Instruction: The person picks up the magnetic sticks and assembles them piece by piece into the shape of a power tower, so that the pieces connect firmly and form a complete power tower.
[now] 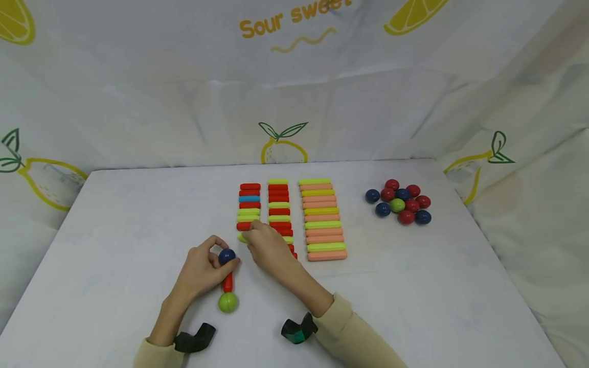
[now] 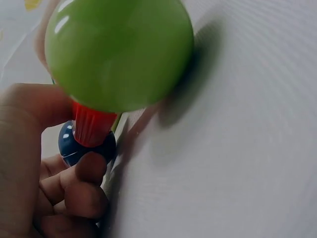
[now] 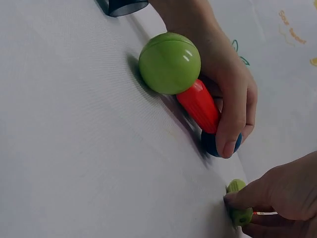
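Note:
My left hand (image 1: 202,271) grips a dark blue ball (image 1: 227,255) between thumb and fingers. Joined to that ball is a short red stick (image 1: 227,284), which carries a green ball (image 1: 228,302) at its near end, so the three form one piece. In the left wrist view the green ball fills the foreground. To the right, my right hand (image 1: 271,250) pinches a short yellow-green stick (image 3: 237,185) at the lower end of the left column of sticks. That hand and wrist cover part of the middle column in the head view.
Short red, yellow-green and blue sticks (image 1: 250,199) lie in two columns. Beside them runs a column of longer peach and yellow sticks (image 1: 324,232). Several red, blue and green balls (image 1: 406,217) cluster at the right on the white table (image 1: 414,286). Black bands (image 1: 195,340) sit near the wrists.

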A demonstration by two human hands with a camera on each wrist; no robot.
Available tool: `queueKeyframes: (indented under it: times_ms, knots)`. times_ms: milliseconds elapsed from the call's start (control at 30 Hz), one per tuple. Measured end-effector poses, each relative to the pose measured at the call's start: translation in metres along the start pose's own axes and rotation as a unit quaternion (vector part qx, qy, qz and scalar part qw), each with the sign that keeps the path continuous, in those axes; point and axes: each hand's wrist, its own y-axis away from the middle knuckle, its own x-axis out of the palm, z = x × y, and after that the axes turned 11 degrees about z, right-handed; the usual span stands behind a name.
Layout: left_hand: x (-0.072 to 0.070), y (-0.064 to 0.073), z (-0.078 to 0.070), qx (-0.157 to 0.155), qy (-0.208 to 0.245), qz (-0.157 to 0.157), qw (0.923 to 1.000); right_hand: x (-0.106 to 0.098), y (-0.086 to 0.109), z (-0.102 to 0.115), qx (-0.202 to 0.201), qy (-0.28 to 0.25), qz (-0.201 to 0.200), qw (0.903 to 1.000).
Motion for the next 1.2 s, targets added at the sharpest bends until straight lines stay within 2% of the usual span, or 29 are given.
queueKeyframes:
  times_ms: [233,433,567,733,933,1100,1200]
  knots:
    - [0.000,0.001,0.002,0.022,-0.032,-0.020,0.9990,0.000,0.003,0.001,0.016,-0.063,0.023,0.9976]
    - [-0.001,0.001,0.002,0.052,-0.050,-0.047,0.9963,-0.005,0.012,0.004,0.008,-0.089,0.058,0.9943]
    - [-0.002,0.001,0.003,0.061,-0.059,-0.047,0.9953,-0.008,0.019,0.006,-0.002,-0.112,0.071,0.9912]
    - [-0.004,0.001,0.005,0.061,-0.071,-0.019,0.9954,-0.007,0.024,0.007,-0.018,-0.112,0.085,0.9899]
    - [-0.005,0.002,0.009,0.100,-0.083,0.005,0.9915,-0.004,0.026,0.006,-0.039,-0.112,0.078,0.9898]
    - [-0.015,0.006,0.014,0.162,-0.050,0.072,0.9828,-0.002,0.027,0.004,-0.033,-0.125,0.079,0.9885]
    - [-0.023,0.010,0.016,0.183,-0.018,0.115,0.9761,-0.002,0.028,0.003,-0.030,-0.133,0.086,0.9869]
